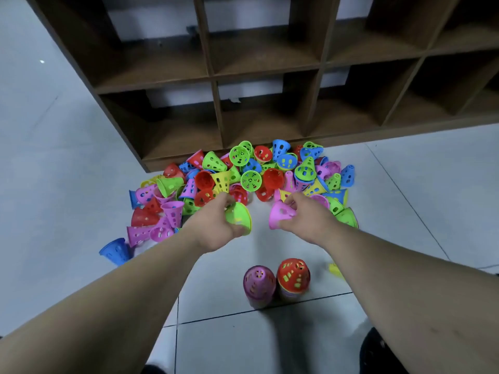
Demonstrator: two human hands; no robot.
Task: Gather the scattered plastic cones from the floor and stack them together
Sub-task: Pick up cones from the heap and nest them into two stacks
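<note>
A heap of perforated plastic cones [251,174] in red, green, blue, pink and yellow lies on the floor against the shelf. My left hand [216,225] grips a green cone [240,215] just in front of the heap. My right hand [305,214] holds a pink cone [279,215] beside it. Nearer to me stand two upright stacks, one topped by a purple cone [259,282], the other by a red cone [293,276].
A dark wooden cubby shelf [216,76] rises behind the heap. A lone blue cone [116,251] lies at the left, and a yellow cone [334,269] shows past my right forearm. Grey floor tiles [54,157] extend left and right. A dark shoe [378,354] is at the bottom right.
</note>
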